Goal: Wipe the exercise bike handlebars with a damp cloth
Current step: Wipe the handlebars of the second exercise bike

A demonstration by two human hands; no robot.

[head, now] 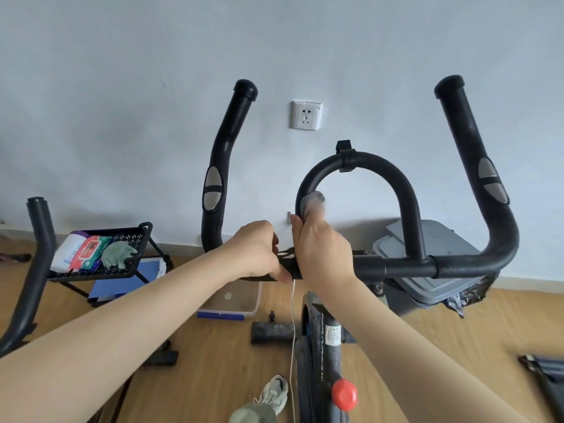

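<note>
The black handlebars [396, 265] of the exercise bike fill the middle of the head view, with two upright horns and an inner loop [378, 166]. My left hand [259, 254] is closed around the crossbar left of the loop. My right hand [320, 248] holds a mesh-patterned cloth [311, 201] pressed against the lower left leg of the loop. The cloth is blurred, and most of it is hidden in my hand. A thin white cord [293, 319] hangs down from below my hands.
A black wire rack [134, 233] at the left holds wipe packs [88, 251] and a green cloth [117, 254]. A grey lidded bin [439, 239] stands behind the bars. The wall has a socket [306, 115]. A red knob [345, 394] sits on the frame below.
</note>
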